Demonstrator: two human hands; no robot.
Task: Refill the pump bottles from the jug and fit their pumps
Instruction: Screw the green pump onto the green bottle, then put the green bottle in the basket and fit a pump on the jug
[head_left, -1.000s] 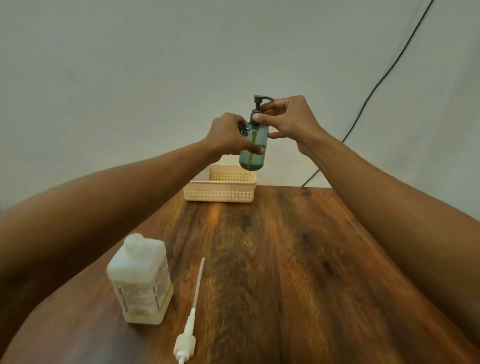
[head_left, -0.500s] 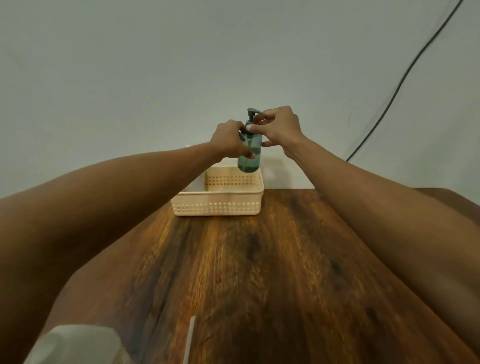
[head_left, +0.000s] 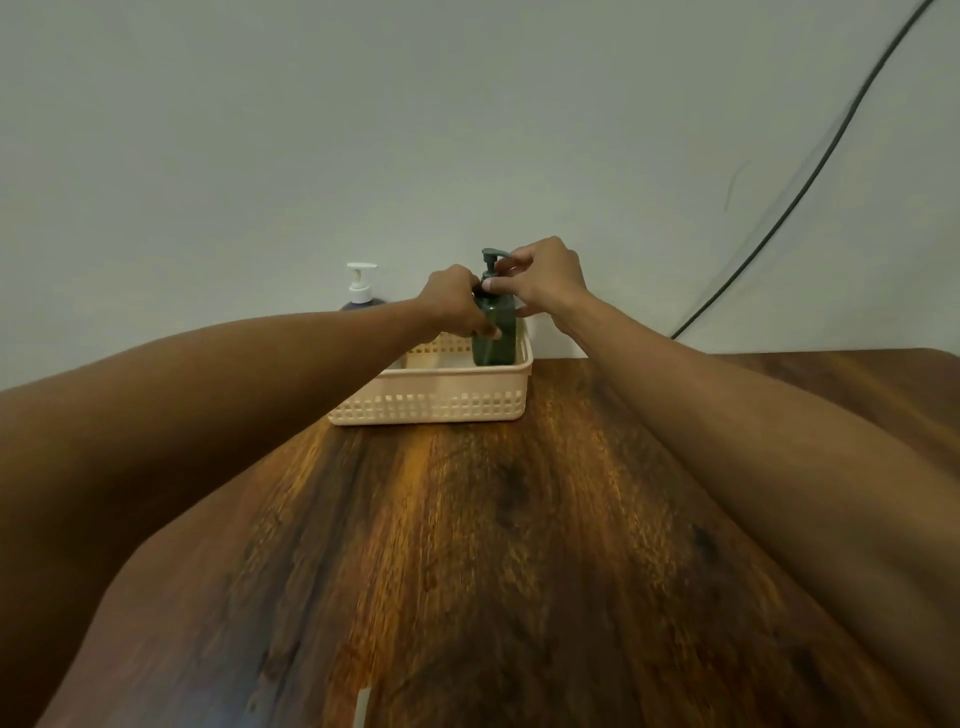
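The dark green pump bottle (head_left: 494, 338) stands upright in the beige basket's (head_left: 431, 402) right end; left hand (head_left: 453, 302) grips its shoulder, right hand (head_left: 540, 276) pinches its pump (head_left: 490, 266). The near bench (head_left: 493, 561) is open.

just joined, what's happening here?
A person is working on a green pump bottle that stands in the right end of a beige basket at the far edge of a wooden table. The left hand grips the bottle's shoulder while the right hand pinches its pump at the neck. A second bottle with a white pump stands behind the left forearm. The jug is out of view.
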